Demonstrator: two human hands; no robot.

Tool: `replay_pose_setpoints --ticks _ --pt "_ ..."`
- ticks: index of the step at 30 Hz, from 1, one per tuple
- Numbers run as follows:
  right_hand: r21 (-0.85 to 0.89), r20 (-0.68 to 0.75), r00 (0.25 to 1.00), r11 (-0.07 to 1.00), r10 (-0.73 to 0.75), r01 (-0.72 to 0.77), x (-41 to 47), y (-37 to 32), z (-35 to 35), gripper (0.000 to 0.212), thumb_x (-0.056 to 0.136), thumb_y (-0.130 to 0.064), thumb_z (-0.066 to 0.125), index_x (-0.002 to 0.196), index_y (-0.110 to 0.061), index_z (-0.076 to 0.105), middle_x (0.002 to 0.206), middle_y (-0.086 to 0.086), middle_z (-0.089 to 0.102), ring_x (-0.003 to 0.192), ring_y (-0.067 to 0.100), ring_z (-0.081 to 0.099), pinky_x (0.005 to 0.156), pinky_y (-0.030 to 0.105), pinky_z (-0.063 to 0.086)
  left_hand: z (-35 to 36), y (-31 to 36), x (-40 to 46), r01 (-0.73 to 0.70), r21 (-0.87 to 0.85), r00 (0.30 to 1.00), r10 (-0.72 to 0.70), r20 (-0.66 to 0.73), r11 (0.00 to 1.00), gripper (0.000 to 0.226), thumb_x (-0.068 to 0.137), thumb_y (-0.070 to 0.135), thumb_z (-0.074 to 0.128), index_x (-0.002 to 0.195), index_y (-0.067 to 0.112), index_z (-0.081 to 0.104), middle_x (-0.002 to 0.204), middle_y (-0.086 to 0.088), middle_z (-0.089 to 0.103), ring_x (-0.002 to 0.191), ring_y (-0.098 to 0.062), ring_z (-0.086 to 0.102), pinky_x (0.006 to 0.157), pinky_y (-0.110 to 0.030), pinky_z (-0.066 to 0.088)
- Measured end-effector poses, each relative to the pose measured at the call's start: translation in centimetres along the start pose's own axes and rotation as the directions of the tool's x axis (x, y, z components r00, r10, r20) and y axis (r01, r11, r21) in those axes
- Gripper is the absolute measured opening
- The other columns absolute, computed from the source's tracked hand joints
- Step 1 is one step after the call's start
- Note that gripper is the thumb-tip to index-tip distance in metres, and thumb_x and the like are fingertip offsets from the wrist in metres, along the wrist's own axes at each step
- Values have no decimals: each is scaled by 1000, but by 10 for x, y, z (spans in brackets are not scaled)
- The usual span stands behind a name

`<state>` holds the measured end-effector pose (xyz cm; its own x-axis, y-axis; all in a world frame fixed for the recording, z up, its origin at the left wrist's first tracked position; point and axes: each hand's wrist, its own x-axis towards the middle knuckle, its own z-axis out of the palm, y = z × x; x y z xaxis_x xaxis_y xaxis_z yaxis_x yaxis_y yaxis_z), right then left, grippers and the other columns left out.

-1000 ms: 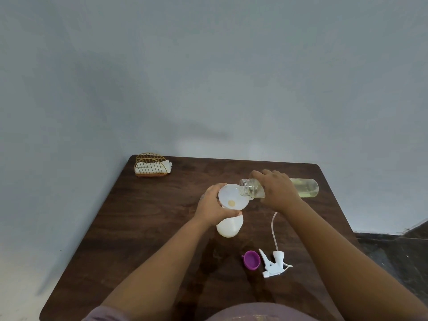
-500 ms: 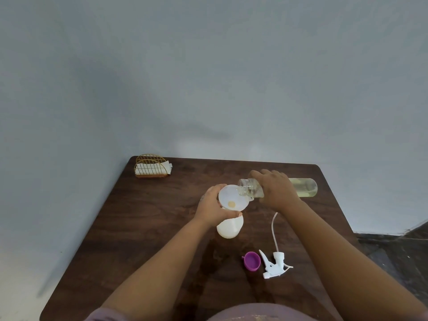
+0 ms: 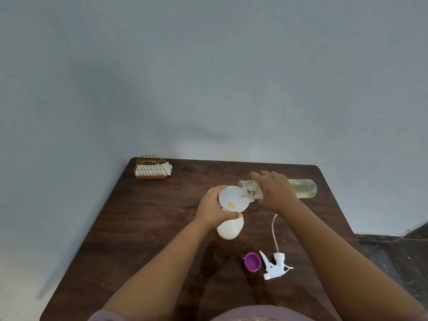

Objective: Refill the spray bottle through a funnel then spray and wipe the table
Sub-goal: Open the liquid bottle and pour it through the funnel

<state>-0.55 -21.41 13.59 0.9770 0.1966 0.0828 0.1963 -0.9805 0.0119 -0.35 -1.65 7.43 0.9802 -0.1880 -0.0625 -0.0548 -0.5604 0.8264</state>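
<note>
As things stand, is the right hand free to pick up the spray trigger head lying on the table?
Probably not yet: the right hand grips the tilted refill bottle over the funnel. The trigger head lies uncovered below that forearm, so nothing else blocks it.

One head-worn wide-angle view, looking forward and down from above the person's chest. The brown table (image 3: 143, 228) fills the lower half, close in; the grey wall (image 3: 208, 77) fills the upper half. No second view.

White funnel (image 3: 232, 200), purple cap (image 3: 252, 262), dark wood-grain table (image 3: 162, 216).
</note>
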Motion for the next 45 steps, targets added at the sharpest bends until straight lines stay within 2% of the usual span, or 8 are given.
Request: replay_pose_setpoints --ticks 16,32,45 --pt "44 -7 1000 999 11 -10 -1 -1 1 52 71 -22 68 120 -29 50 94 -4 58 85 23 57 78 35 46 0 1 0 0 -5 1000 0 -4 1000 86 58 38 90 132 31 48 134 8 51 116 -13 50 96 -37 50" --pt "3 11 1000 1000 3 -3 0 0 -5 56 71 -21 71 121 -31 48 97 -5 58 87 20 55 82 32 44 -2 3 0 -5 11 1000 5 11 1000 85 61 37 90 134 30 47 136 7 50 115 -12 49 97 -36 49" --pt "-10 -10 1000 1000 -1 1 2 1 -2 55 70 -23 73 119 -32 48 95 -5 59 84 21 56 77 31 42 -1 2 0 -6 4 1000 6 10 1000 84 60 37 90 133 30 47 135 7 50 116 -13 49 97 -36 48"
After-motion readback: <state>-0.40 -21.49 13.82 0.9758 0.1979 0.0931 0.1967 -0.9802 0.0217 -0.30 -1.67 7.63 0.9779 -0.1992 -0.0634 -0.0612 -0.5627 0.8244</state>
